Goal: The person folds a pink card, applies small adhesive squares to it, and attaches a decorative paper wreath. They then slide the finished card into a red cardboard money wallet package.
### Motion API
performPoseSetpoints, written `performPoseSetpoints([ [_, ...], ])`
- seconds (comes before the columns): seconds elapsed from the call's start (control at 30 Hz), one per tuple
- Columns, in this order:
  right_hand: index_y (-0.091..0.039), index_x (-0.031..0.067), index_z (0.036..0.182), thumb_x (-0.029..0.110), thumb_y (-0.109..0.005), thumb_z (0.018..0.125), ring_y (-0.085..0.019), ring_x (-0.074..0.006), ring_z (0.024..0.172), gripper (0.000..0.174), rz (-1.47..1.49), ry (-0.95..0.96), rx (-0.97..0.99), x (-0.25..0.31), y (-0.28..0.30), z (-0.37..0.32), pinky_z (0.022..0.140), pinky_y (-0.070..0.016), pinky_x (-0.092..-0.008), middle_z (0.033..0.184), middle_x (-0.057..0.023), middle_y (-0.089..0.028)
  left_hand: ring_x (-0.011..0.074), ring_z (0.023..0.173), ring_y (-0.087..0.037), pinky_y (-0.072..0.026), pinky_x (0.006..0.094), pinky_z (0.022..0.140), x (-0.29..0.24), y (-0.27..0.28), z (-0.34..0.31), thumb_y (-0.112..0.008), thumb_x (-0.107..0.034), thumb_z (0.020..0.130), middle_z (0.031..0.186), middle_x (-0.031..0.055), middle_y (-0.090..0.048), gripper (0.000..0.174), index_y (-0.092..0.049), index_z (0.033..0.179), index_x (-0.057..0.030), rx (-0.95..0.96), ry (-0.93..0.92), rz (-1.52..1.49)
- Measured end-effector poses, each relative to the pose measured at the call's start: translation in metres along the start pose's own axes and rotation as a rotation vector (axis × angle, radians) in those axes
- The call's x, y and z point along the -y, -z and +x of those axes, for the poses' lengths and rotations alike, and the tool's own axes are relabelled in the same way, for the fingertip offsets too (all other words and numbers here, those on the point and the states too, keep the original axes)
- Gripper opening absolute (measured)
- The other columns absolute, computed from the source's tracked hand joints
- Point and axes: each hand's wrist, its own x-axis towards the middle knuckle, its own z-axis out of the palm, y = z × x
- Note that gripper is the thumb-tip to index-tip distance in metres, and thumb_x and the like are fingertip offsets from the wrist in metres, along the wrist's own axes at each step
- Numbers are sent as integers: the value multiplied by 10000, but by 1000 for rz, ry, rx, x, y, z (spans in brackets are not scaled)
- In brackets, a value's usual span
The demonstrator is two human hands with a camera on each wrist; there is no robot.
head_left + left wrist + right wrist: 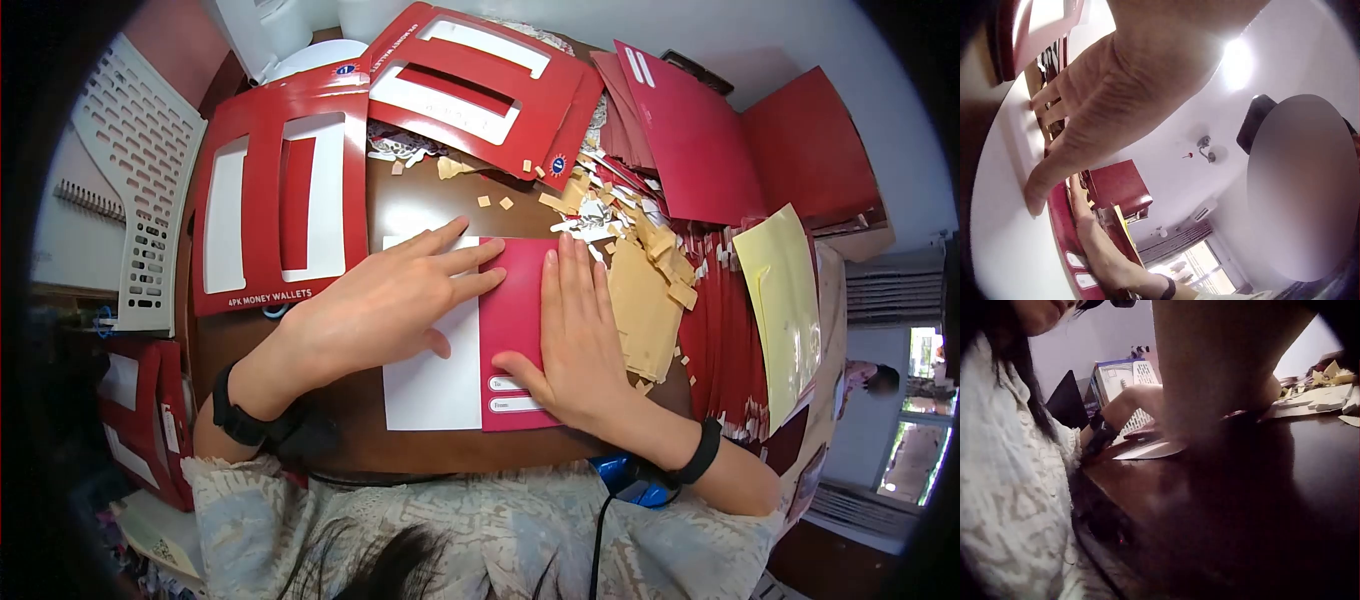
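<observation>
A wallet lies flat near the table's front edge, with a white panel point(430, 395) on the left and a magenta panel point(510, 335) with two label strips on the right. The left hand point(385, 295) rests over the white panel, fingers spread, its fingertips touching the magenta part; in the left wrist view this hand point(1110, 94) has its thumb tip on the white surface point(1007, 187). Along the magenta panel's right edge lies the right hand point(580, 340), fingers straight and together, thumb out. The right wrist view shows the right hand point(1216, 375) dark and partly cropped.
Red packages point(270, 190) stand at the back left and back centre. Paper scraps point(610, 210), a tan envelope point(645, 310), a row of red wallets point(715, 330) and a yellow sheet point(780, 310) lie to the right. A white perforated rack point(150, 180) is at the far left.
</observation>
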Motion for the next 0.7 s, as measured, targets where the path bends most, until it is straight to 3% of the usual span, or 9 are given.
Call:
performPoseSetpoints([
  [0.4, -216, -201, 1494, 702, -537, 896, -135, -544, 1496, 1130, 6, -17, 25, 7, -4, -15, 1229, -113, -580, 1569, -422, -167, 348, 1491, -316, -434, 466, 1149, -2, 0, 1, -851, -170, 708, 1603, 68, -383, 834, -507, 1463, -84, -1, 0, 31],
  [0.7, -293, -165, 1490, 580, -572, 934, -181, -440, 1525, 970, -14, 115, 147, 19, 13, -21, 1232, -141, -564, 1604, -332, -224, 343, 1486, -327, -457, 466, 1124, -1, -1, 0, -855, -182, 699, 1599, 54, -391, 817, -527, 1439, -70, -27, -1, 24],
])
